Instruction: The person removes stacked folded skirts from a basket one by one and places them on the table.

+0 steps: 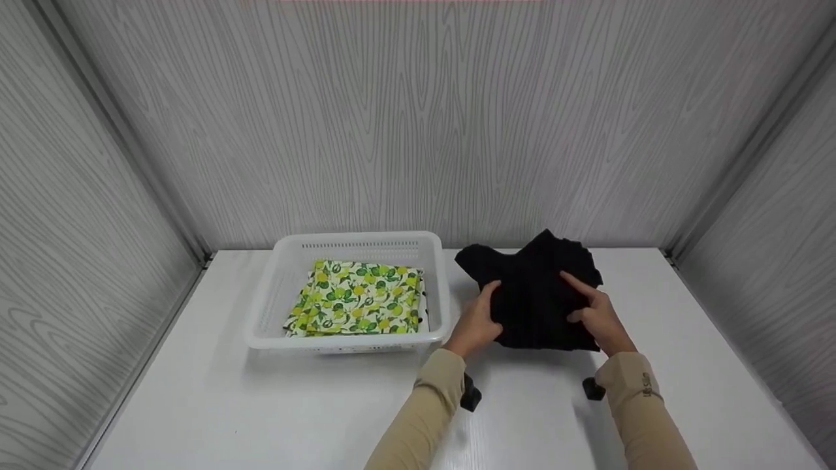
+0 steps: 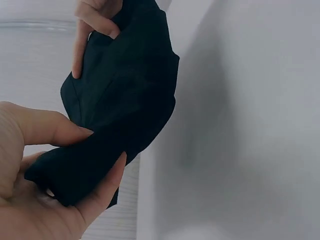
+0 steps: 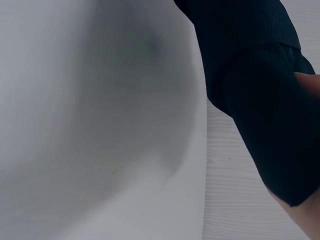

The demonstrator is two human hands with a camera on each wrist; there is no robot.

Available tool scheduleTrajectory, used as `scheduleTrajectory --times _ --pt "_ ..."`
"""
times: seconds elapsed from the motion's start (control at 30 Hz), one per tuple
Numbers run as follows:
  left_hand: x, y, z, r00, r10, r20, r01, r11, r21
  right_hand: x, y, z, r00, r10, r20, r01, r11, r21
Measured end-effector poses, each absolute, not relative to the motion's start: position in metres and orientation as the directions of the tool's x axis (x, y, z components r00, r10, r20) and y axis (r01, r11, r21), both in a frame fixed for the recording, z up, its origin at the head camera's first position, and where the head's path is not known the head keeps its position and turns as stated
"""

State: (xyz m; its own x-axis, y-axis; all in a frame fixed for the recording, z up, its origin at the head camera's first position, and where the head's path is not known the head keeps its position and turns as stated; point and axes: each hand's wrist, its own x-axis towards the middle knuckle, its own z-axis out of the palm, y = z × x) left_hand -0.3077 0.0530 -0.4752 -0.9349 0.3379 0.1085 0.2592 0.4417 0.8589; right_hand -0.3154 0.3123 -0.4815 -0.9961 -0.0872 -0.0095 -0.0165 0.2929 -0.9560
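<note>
A black cloth [image 1: 532, 300], unevenly folded, is held up over the right part of the white table. My left hand [image 1: 475, 326] pinches its left side, and my right hand [image 1: 599, 321] grips the right side with the index finger stretched along the fabric. In the left wrist view, the thumb and fingers of the left hand [image 2: 42, 170] close round a fold of the cloth [image 2: 125, 85], with the right hand [image 2: 97, 20] at its far end. The right wrist view shows the cloth's ribbed texture [image 3: 245, 30]; most of the right hand [image 3: 305, 215] is hidden behind it.
Left of the cloth stands a white plastic basket [image 1: 346, 341]. Inside lies a folded cloth with a green and yellow lemon print [image 1: 366, 297], over a white cloth with black dots [image 1: 424, 307]. Grey wood-grain walls [image 1: 405, 117] enclose the white table [image 1: 313, 411] at back and sides.
</note>
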Motion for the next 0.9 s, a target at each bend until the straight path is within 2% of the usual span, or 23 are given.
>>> scheduleTrajectory --times 0.37,0.63,0.9 --pt "-0.313 0.057 -0.501 -0.953 0.274 0.127 0.241 0.439 0.866 -0.33 0.308 -0.503 -0.999 -0.04 -0.035 0.022 0.29 -0.957" --pt "-0.317 0.056 -0.517 -0.968 0.219 0.12 0.211 0.463 0.861 -0.338 0.302 -0.523 -0.998 0.042 -0.041 0.051 0.285 -0.957" --pt "-0.324 0.049 -0.526 -0.957 0.259 0.128 0.222 0.378 0.899 -0.349 0.295 -0.522 -0.997 0.064 -0.044 0.063 0.334 -0.94"
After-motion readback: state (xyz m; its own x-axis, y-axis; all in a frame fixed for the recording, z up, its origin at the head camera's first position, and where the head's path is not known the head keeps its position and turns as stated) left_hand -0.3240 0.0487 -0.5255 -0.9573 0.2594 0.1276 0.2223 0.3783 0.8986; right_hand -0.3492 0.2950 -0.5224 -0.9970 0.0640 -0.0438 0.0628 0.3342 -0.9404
